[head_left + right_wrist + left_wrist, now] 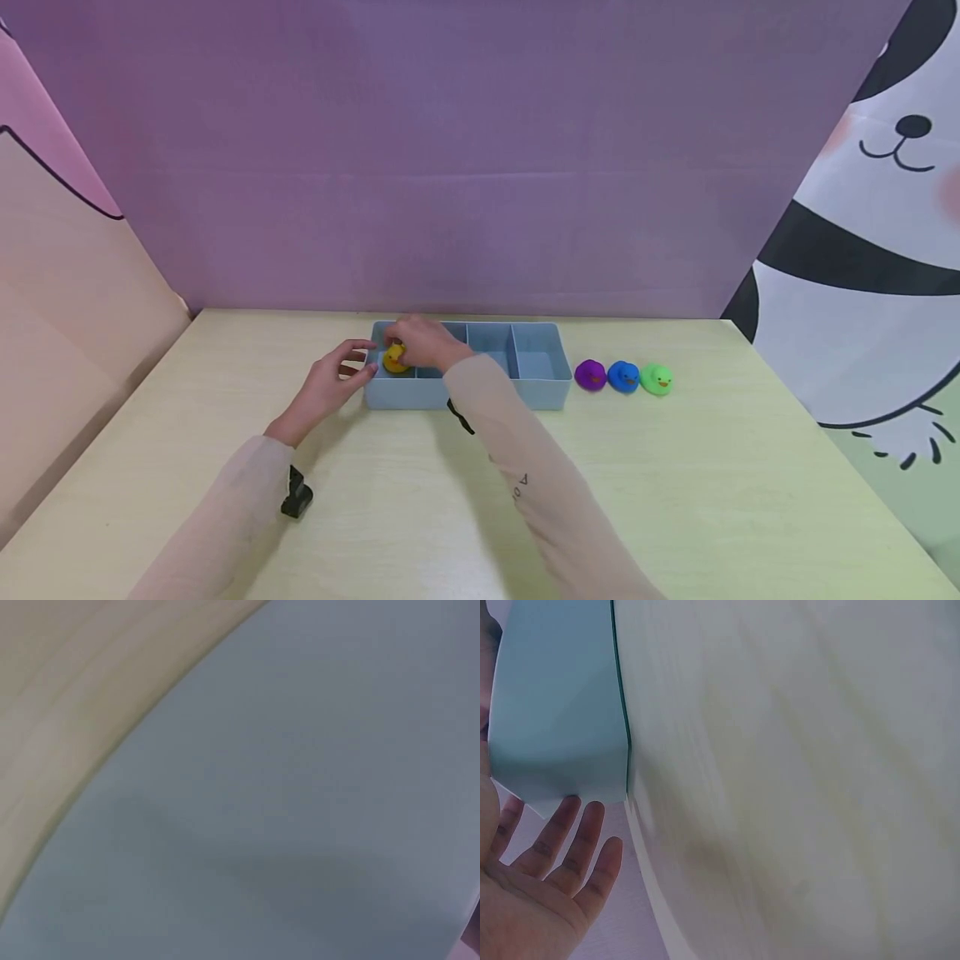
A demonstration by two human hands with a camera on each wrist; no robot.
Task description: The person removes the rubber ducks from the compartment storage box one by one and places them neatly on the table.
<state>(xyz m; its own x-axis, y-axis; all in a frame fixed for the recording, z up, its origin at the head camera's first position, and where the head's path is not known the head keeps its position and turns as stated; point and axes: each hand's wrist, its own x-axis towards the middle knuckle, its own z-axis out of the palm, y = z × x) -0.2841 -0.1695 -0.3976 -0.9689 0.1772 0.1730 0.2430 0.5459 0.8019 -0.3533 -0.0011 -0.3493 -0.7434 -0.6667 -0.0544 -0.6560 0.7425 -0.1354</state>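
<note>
A pale blue divided box (468, 395) stands near the far edge of the table. In its leftmost compartment is a yellow toy duck (395, 359), which my right hand (426, 342) grips from above, partly covering it. My left hand (327, 385) is at the box's left end, fingers extended and fingertips at its wall. The left wrist view shows that left hand (551, 881) with fingers spread beside the box's end (562, 712). The box's front wall (285, 772) fills most of the right wrist view, and the duck is hidden there.
Right of the box, a purple duck (591, 376), a blue duck (624, 377) and a green duck (657, 380) sit in a row on the light wooden table (712, 500). A purple backdrop (465, 167) rises behind the table's far edge.
</note>
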